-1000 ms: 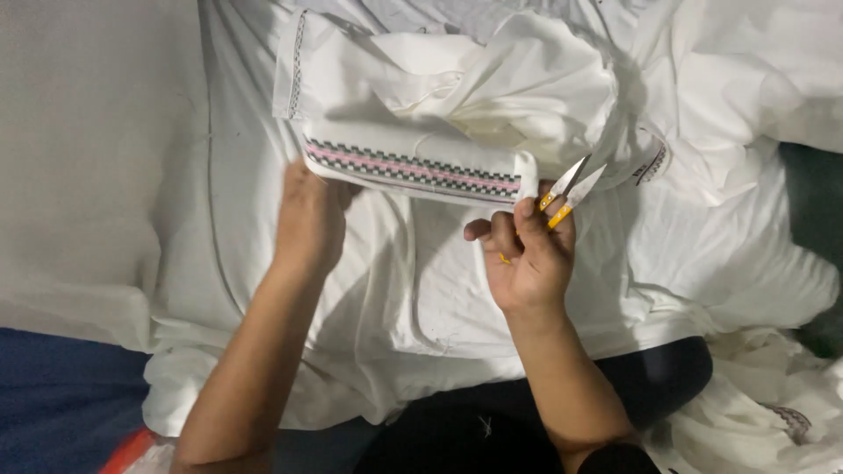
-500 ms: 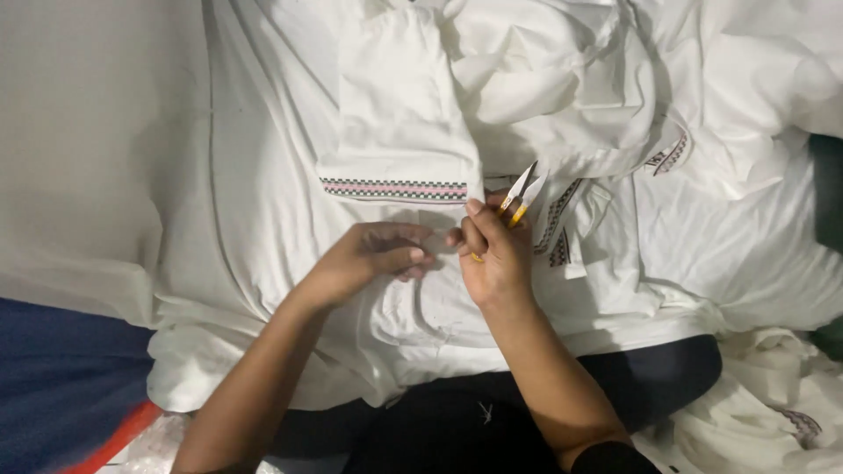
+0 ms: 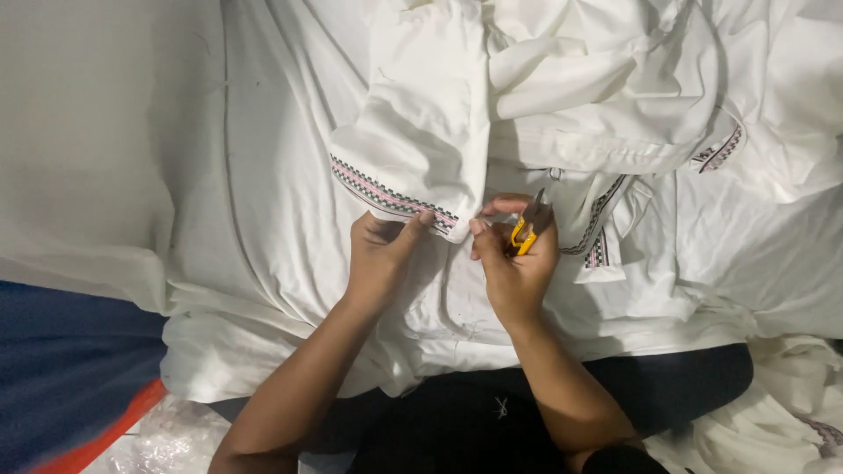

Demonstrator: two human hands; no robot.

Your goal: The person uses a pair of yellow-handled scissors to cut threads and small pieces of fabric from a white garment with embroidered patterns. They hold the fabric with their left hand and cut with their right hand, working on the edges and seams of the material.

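A: Going left to right. Far left, what's there?

B: Pale grey-white sheet (image 3: 79, 158) spread flat, a dark blue fabric patch with an orange-red edge (image 3: 61, 377) low at the corner, crinkled clear plastic (image 3: 167, 443) beside it. Nothing touches them.

A: Left hand?

B: Left hand (image 3: 379, 254) is closed on the hem of the white cotton sleeve with a black-and-pink embroidered band (image 3: 413, 140). Thumb and fingertips pinch the band's (image 3: 391, 197) lower edge, pulling it taut toward the body. My read: held that way so the trim lies flat and the edge shows.

A: Where is the sleeve exactly?

B: Centre frame, lying on the white pile, cuff end pointing down at both hands, between them and just above.

A: Right hand?

B: Right hand (image 3: 514, 263) is curled around small yellow-handled thread snips with grey blades (image 3: 529, 226). Snips are tucked in the palm, blades pointing up and away from the cloth, apparently closed. Index finger and thumb are free and pinch the sleeve corner just right of the left fingertips. Likely parked so the fingertips can work the fabric.

A: Further right?

B: Heap of white garments with similar embroidered trims (image 3: 702, 132), crumpled, one trimmed flap (image 3: 601, 250) just beside the right hand. Below, dark trousers on the person's lap (image 3: 492, 421).
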